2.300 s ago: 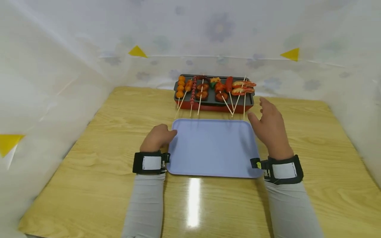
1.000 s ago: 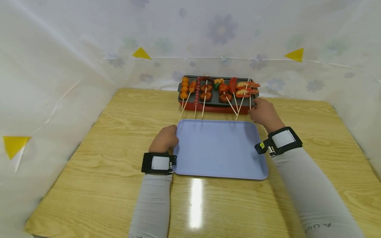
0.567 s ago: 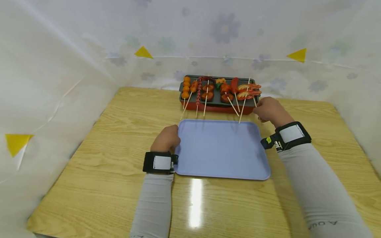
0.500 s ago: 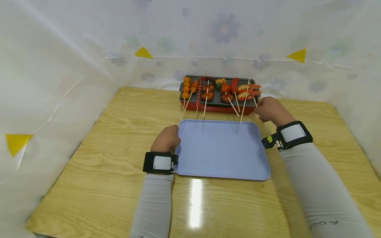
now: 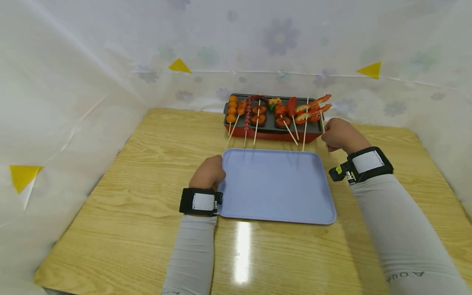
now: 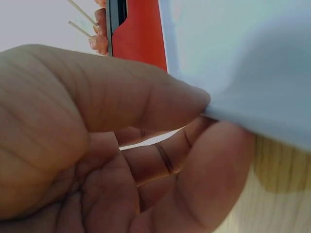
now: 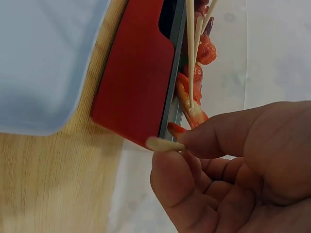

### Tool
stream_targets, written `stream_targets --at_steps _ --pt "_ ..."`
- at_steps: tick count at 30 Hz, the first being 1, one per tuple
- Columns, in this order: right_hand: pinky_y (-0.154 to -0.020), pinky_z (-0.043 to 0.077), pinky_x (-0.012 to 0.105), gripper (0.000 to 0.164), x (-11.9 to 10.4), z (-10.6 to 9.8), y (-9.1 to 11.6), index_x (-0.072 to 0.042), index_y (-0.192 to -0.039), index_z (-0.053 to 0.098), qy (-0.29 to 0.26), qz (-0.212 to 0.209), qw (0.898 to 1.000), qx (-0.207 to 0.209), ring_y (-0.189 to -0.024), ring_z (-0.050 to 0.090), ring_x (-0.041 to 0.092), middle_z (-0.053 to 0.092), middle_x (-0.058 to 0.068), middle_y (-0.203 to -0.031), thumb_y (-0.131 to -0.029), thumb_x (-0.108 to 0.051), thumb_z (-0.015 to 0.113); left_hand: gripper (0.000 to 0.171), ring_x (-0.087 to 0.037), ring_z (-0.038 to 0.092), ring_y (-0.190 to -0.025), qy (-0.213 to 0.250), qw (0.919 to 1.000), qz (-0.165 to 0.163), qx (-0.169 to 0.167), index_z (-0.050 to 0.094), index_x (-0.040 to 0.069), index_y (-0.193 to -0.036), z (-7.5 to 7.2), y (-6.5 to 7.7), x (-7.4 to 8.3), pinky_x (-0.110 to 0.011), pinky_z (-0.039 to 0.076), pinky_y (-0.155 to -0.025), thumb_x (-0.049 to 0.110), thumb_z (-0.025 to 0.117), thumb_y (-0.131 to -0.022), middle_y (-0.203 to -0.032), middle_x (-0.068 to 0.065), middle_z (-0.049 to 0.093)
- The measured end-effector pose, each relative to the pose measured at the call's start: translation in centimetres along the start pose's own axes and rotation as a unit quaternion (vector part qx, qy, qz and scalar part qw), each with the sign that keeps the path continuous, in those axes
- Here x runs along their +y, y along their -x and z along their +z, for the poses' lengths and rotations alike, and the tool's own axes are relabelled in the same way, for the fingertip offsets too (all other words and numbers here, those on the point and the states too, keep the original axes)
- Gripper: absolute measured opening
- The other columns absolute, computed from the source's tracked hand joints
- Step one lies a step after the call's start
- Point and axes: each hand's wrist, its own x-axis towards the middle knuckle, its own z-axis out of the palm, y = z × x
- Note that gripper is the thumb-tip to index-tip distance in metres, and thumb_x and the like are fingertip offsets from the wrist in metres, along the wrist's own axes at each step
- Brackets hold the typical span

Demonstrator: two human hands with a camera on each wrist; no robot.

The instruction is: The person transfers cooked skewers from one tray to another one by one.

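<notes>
Shrimp (image 5: 313, 110) at the right end of the grill (image 5: 273, 135) now angle up to the right, where half a second ago they lie nearly flat; right hand (image 5: 341, 134) shifts slightly right too, left hand (image 5: 207, 173) stays put on the tray (image 5: 276, 186).

Head view: right hand at grill's front right corner, fingers bent, gripping a thin stick (image 5: 322, 121) that runs up to the shrimp. Which shrimp sit on that stick and which on the neighboring one (image 5: 305, 133) is hard to tell, as they overlap. Left hand pinches the tray's left rim, near the far corner. Tray is light blue-purple, flat on the wooden table (image 5: 121, 184), right in front of the grill. Other skewers lie across the grill: orange balls (image 5: 232, 110) at far left, then a thin pinkish-purple one (image 5: 247, 114), brown round slices (image 5: 258, 119), a red sausage (image 5: 291, 106). Several sticks stick out over the front edge. Yellow triangles (image 5: 180, 66) on the pale floral sheet (image 5: 228, 45) behind.

Left wrist view: thumb on top of the rim, forefinger against its edge from below; red grill side just beyond.

Right wrist view: thumb and forefinger close on the stick's pale end, other fingers curled in. Grill's red front right behind, tray corner at upper left.
</notes>
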Motion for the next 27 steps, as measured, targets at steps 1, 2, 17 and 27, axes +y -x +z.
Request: stream_targets --at_steps 1,2,17,27 --pt "-0.054 0.040 0.035 0.024 0.1 0.0 0.0 -0.008 -0.070 0.038 0.000 0.000 1.000 0.001 -0.054 0.055 0.021 0.046 0.004 -0.056 -0.093 -0.002 0.043 0.027 -0.029 0.058 -0.088 0.000 1.0000 0.001 0.000 0.058 -0.005 -0.117 0.0 0.0 0.0 -0.038 0.051 -0.075 -0.003 0.051 -0.090 -0.108 -0.017 0.062" --pt "-0.054 0.041 0.035 0.020 0.1 -0.1 0.1 -0.005 -0.073 0.039 0.002 0.000 1.000 0.002 -0.054 0.056 0.021 0.048 0.005 -0.058 -0.092 -0.002 0.043 0.027 -0.029 0.058 -0.088 0.001 1.0000 0.001 0.001 0.058 -0.005 -0.116 0.1 0.0 0.0 -0.038 0.051 -0.075 -0.003 0.051 -0.090 -0.108 -0.017 0.062" --pt "-0.068 0.057 0.042 0.027 1.5 -0.2 0.6 0.015 -0.115 0.038 -0.064 0.016 0.998 0.010 -0.074 0.062 0.027 0.050 0.027 -0.101 -0.093 -0.001 0.043 0.026 -0.029 0.058 -0.088 -0.010 0.9999 0.006 0.010 0.058 -0.005 -0.114 0.0 -0.2 -0.2 -0.039 0.051 -0.078 -0.002 0.050 -0.089 -0.105 -0.017 0.062" --pt "-0.070 0.057 0.043 0.033 1.8 1.6 1.3 0.013 -0.124 0.030 -0.114 0.010 0.993 0.017 -0.076 0.060 0.025 0.047 0.023 -0.099 -0.098 -0.002 0.042 0.025 -0.029 0.057 -0.087 -0.006 0.9998 0.016 0.008 0.058 -0.004 -0.111 0.1 -0.4 -0.3 -0.039 0.050 -0.077 -0.002 0.049 -0.088 -0.101 -0.016 0.061"
